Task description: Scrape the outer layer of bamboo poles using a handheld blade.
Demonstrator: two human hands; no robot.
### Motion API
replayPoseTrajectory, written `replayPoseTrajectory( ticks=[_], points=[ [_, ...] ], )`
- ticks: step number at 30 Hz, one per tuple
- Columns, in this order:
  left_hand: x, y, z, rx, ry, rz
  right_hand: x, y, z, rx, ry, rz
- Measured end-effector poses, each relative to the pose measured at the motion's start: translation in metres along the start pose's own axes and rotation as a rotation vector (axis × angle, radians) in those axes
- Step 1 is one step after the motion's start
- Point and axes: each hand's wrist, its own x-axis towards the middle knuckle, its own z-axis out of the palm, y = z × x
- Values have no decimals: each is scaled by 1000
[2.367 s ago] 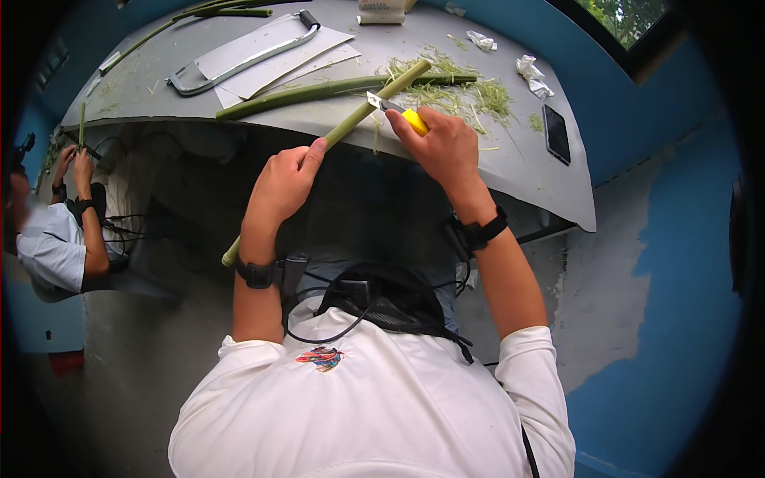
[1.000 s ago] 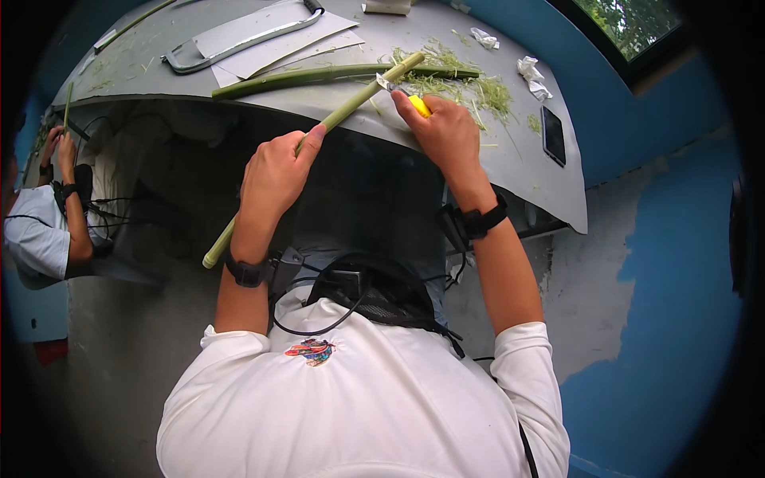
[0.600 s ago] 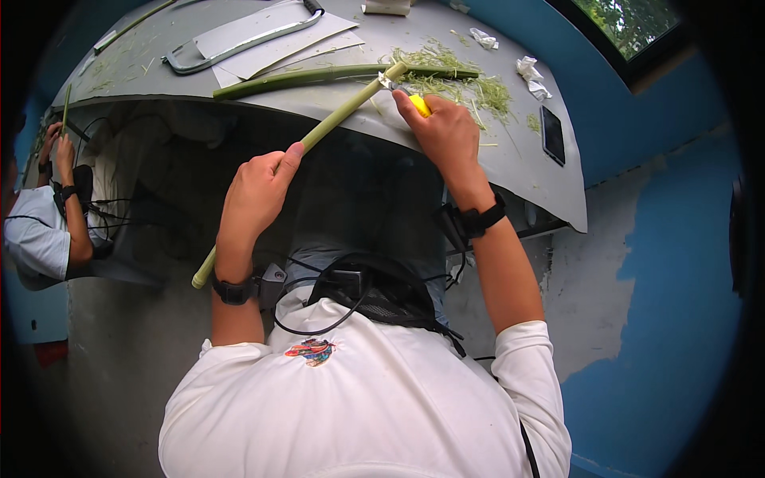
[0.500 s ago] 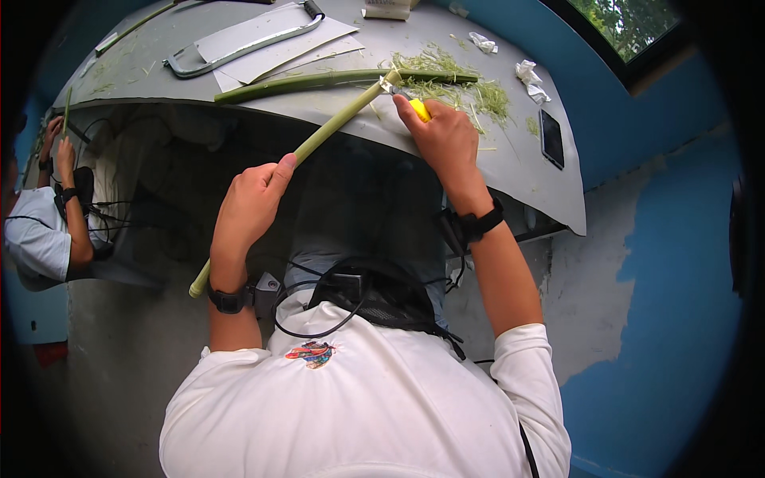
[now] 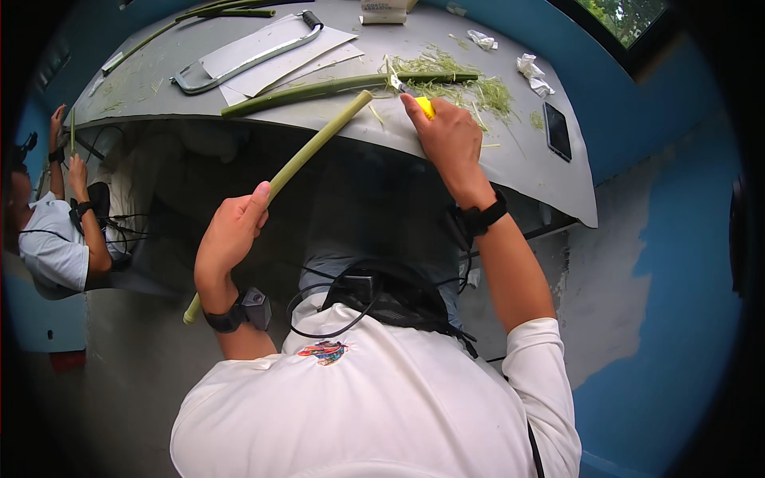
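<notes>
My left hand [image 5: 229, 233] is closed round a pale, scraped bamboo stalk [image 5: 315, 145]. The stalk slants up and right, its far end above the table's front edge and its near end below my left wrist. My right hand [image 5: 448, 142] grips a yellow-handled utility knife [image 5: 427, 107] by the table's front edge. Its blade points away from me, and a gap separates it from the stalk's far end. Just behind, a darker green bamboo stalk [image 5: 311, 89] lies across the table, its right part among thin green shavings [image 5: 496, 97].
On the grey table [image 5: 570, 187] a hacksaw [image 5: 247, 70] rests over white sheets [image 5: 339, 54]. More green stalks [image 5: 231, 13] lie at the back left. Crumpled tissues [image 5: 532, 73] and a phone [image 5: 556, 131] are to the right. Another person [image 5: 60, 243] sits at the left, holding a thin stalk.
My left hand has drawn the stalk back toward me and left, so its far end has come away from the blade. My right hand has barely moved, keeping hold of the knife.
</notes>
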Motion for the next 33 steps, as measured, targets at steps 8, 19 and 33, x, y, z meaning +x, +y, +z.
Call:
replayPoseTrajectory(
  ticks=[8, 19, 33],
  points=[
    [19, 17, 15, 72, 88, 158, 2, -4, -7, 62, 34, -35],
    [73, 61, 62, 96, 61, 328, -1, 0, -4, 163, 40, -126],
    [75, 51, 62, 83, 79, 336, 1, -3, 0, 131, -33, -56]
  ],
)
